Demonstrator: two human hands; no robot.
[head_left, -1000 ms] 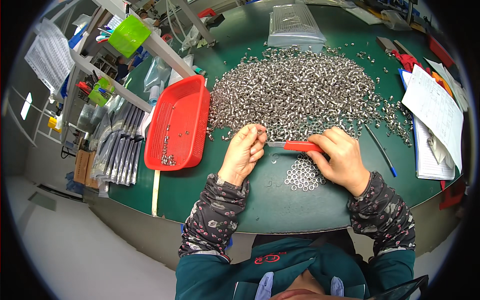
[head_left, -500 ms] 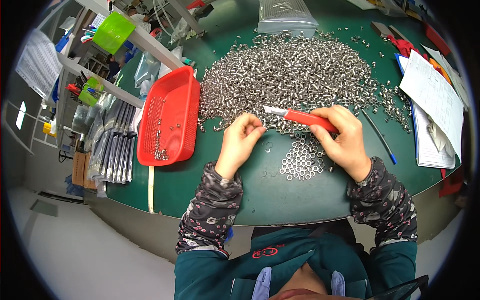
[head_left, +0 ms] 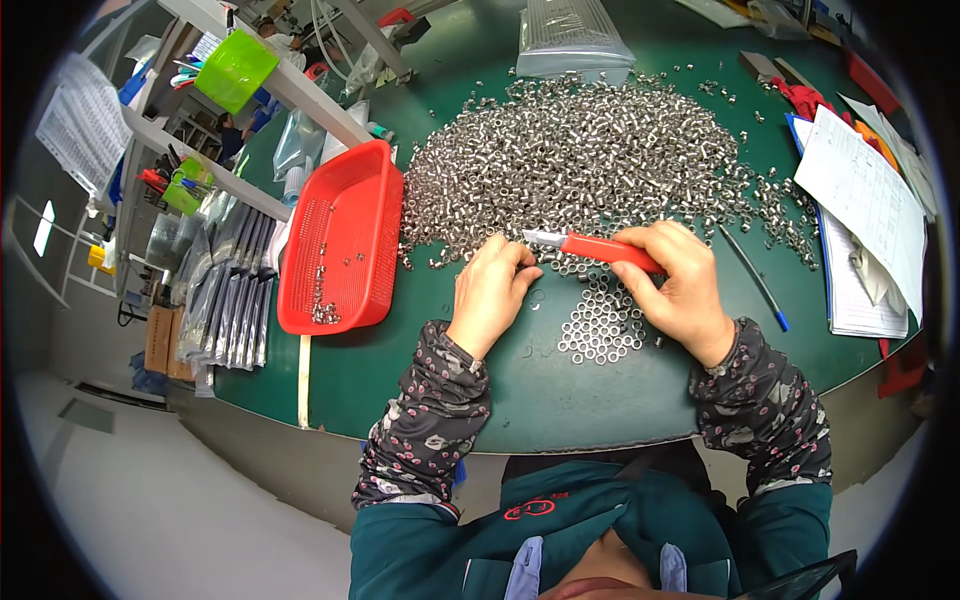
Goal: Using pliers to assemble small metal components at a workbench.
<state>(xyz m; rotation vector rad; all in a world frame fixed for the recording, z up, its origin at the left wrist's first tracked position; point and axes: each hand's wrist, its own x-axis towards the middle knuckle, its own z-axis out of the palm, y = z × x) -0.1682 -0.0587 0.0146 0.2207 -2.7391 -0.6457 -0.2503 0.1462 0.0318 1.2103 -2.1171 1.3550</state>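
Note:
My right hand is wrapped round the red handle of a utility knife, its blade pointing left toward my left hand. My left hand is at the near edge of a wide heap of small silver metal rings, fingers bent down and thumb close to them. Whatever those fingertips pinch is hidden. Between and just below my hands, a flat cluster of rings lies on the green table, many with their round openings facing up.
A red perforated basket with a few metal pieces stands left of the heap. To the right lie a blue-capped pen and papers on a clipboard. A clear plastic bag sits behind the heap. Bagged dark strips are stacked far left.
My left hand has turned more palm-down, its fingers reaching to the heap's edge. The knife has shifted slightly left and down with my right hand. The ring cluster looks about the same.

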